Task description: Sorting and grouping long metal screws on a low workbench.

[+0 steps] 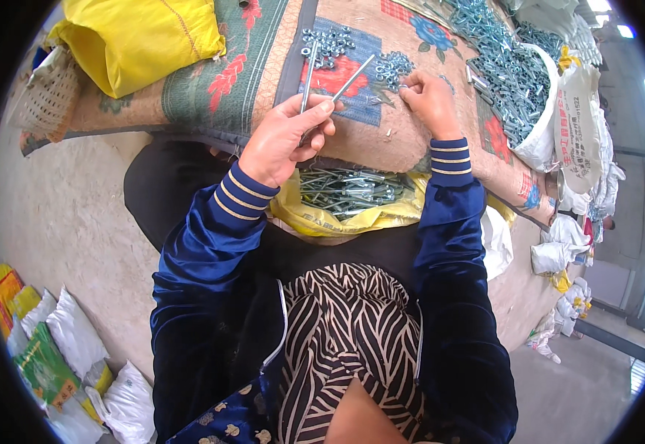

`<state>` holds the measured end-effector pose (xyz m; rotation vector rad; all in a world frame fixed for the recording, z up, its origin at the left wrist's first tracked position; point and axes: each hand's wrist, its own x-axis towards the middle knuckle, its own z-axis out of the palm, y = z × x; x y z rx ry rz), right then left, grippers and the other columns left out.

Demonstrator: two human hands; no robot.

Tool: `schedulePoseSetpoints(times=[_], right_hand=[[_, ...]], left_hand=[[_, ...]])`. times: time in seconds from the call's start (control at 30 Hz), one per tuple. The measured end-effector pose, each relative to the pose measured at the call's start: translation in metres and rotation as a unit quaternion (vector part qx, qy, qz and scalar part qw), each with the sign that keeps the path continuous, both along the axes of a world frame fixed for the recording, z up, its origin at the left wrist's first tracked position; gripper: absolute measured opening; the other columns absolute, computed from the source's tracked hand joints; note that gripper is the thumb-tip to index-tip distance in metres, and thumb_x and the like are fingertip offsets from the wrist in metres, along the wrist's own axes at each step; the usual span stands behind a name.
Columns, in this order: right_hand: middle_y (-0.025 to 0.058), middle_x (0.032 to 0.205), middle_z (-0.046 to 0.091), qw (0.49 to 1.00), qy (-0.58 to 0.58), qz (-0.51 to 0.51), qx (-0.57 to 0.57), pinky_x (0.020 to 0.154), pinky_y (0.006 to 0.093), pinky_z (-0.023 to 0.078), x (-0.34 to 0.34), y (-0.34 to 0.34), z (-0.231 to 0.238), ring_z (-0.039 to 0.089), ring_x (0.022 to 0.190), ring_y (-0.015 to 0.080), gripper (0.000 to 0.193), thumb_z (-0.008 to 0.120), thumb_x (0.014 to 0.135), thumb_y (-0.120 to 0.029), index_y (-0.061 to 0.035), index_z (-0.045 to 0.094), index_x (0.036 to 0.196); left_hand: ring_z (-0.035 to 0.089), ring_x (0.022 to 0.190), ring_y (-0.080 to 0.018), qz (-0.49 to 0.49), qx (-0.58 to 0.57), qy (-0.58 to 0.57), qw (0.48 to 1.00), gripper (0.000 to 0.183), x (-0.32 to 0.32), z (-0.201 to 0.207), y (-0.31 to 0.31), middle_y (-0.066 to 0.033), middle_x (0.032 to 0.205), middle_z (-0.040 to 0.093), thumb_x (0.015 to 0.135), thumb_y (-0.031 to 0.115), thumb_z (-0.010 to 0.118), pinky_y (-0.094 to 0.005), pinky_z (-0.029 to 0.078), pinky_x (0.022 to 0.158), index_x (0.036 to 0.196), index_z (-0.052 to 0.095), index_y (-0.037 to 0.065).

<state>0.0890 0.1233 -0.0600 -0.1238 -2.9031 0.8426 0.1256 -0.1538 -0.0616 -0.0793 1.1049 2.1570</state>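
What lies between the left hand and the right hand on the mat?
In the head view, the tips of two long bolts held by the left hand cross that stretch; toward the right hand lies a small heap of nuts.

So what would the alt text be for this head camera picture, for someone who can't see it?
Seen from above, a person's left hand holds two long metal bolts while the right hand picks at small nuts on a patterned cloth-covered table. A yellow bag of bolts lies in the lap, and a white sack of bolts sits to the right.
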Motion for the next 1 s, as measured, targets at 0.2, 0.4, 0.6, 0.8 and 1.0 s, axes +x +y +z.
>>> schedulePoseSetpoints(times=[0.2,0.4,0.6,0.8,1.0], right_hand=[[0.0078,0.069,0.066,0.998,0.009,-0.049,0.039,0.061,0.0309,0.049,0.008,0.034,-0.008,0.064,0.065,0.018,0.014,0.071,0.071,-0.014,-0.0025,0.066,0.078],[0.0077,0.08,0.065,0.911,0.023,-0.063,-0.407,0.066,0.0246,0.054,0.034,-0.006,0.023,0.065,0.072,0.0142,0.012,0.068,0.081,-0.006,0.0012,0.062,0.088],[0.0101,0.088,0.066,0.901,0.028,0.066,-0.428,0.071,0.025,0.056,0.04,-0.038,0.031,0.066,0.078,0.015,0.016,0.064,0.082,0.001,0.0034,0.059,0.097],[0.0076,0.087,0.067,0.899,0.095,0.045,-0.425,0.072,0.0254,0.055,0.049,-0.059,0.038,0.066,0.08,0.0137,0.022,0.064,0.08,0.004,0.0029,0.061,0.102],[0.0093,0.086,0.068,0.91,0.394,0.104,0.081,0.07,0.0282,0.051,0.043,-0.088,0.036,0.066,0.078,0.0169,0.019,0.066,0.077,0.002,-0.0031,0.067,0.095]], left_hand=[[0.049,0.055,-0.0005,-0.012,-0.015,0.006,1.0,0.021,0.001,0.001,0.001,0.0023,0.075,0.057,0.092,0.022,0.059,-0.0118,0.027,0.039,0.107,0.06,0.008],[0.051,0.054,-0.0014,-0.04,-0.012,0.007,0.999,0.017,0.006,-0.005,0.003,0.0011,0.075,0.059,0.089,0.021,0.064,-0.0128,0.028,0.04,0.1,0.06,0.009],[0.053,0.054,-0.0022,-0.073,-0.029,0.006,0.997,0.014,0.007,-0.005,0.008,0.0017,0.074,0.059,0.088,0.02,0.066,-0.0131,0.031,0.041,0.096,0.061,0.01],[0.051,0.054,-0.002,-0.048,-0.011,0.013,0.999,0.013,0.008,-0.006,0.007,0.0023,0.074,0.059,0.089,0.021,0.064,-0.0137,0.033,0.042,0.096,0.061,0.01],[0.049,0.052,-0.0022,-0.069,0.062,0.0,0.996,0.015,0.007,-0.008,0.007,0.0031,0.073,0.057,0.094,0.022,0.057,-0.0132,0.031,0.042,0.1,0.06,0.009]])
